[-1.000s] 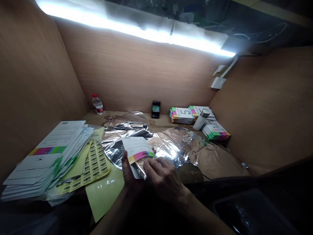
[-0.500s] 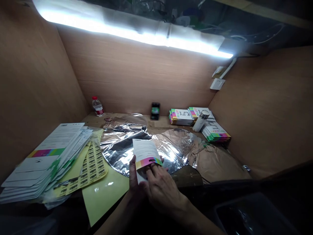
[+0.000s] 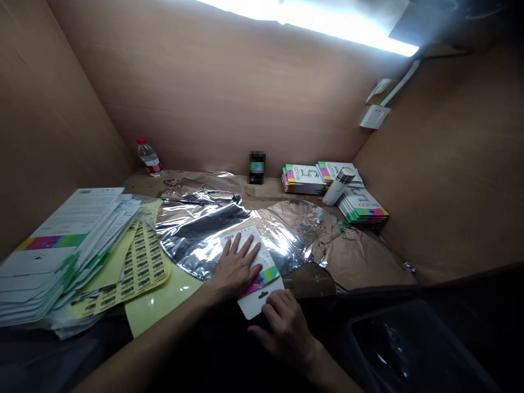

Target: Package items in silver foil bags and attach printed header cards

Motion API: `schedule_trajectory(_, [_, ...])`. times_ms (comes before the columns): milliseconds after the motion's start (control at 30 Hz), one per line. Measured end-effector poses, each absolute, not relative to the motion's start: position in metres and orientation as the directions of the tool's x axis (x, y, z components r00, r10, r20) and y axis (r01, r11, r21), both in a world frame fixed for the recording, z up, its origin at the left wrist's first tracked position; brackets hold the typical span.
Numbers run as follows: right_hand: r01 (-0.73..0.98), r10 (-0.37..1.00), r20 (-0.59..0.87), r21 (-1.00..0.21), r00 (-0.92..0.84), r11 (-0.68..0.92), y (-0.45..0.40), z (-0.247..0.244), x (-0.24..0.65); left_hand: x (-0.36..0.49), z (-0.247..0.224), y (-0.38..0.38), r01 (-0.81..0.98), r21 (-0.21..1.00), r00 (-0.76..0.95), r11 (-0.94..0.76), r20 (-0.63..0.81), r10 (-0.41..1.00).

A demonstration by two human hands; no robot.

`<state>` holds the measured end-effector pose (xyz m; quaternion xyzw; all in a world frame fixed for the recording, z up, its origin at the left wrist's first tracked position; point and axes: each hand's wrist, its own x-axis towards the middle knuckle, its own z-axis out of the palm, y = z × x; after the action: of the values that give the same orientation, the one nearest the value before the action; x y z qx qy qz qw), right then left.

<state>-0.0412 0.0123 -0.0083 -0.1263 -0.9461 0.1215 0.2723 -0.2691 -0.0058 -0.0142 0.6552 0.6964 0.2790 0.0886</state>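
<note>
A white card packet [image 3: 268, 261] with a rainbow-coloured stripe and barcode lies at a slant on the silvery foil sheet. Its bottom flap [image 3: 254, 307], with a hang hole, is folded out toward me. My left hand [image 3: 236, 267] rests flat on the printed face, fingers spread, covering part of the text. Beside the flap's right edge, my right hand [image 3: 284, 322] touches it with bent fingers. The thumb stands apart from those fingers, and nothing shows between them.
Flat unfilled packets [image 3: 53, 256] and yellow barcode label sheets [image 3: 143, 267] lie at left. Along the back stand a water bottle [image 3: 150, 158] and a blurred phone [image 3: 257, 168]. Stacked printed packets [image 3: 305, 180] and a white flask [image 3: 339, 186] sit at right.
The packet has gone from being held up in both hands to lying on the foil, its flap opened out flat. My left hand now presses on top; my right has moved down. The view tilted downward.
</note>
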Motion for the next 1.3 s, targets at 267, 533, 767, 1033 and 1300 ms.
schedule_trajectory(267, [0.181,0.212,0.358,-0.119,-0.909,0.976,0.040,-0.028,-0.032,-0.281,0.001,-0.002,0.849,0.474,0.135,-0.232,0.229,0.964])
schedule_trajectory(533, [0.120,0.269,0.368,-0.380,-0.890,0.917,0.053,-0.012,-0.028,-0.251,-0.010,-0.085,0.802,0.521,0.053,-0.292,0.424,0.904])
schedule_trajectory(767, [0.416,0.671,0.239,-0.627,-0.702,0.659,0.052,0.002,-0.053,-0.237,-0.009,-0.076,0.798,0.602,-0.267,-0.002,0.356,0.895])
schedule_trajectory(1033, [0.563,0.760,0.108,-0.606,-0.641,0.561,0.047,0.010,-0.068,-0.240,-0.008,-0.064,0.807,0.568,-0.348,0.160,0.238,0.907])
schedule_trajectory(1300, [0.612,0.838,0.125,-0.628,-0.531,0.482,0.045,0.004,-0.078,-0.250,-0.009,-0.058,0.810,0.568,-0.319,0.142,0.225,0.921])
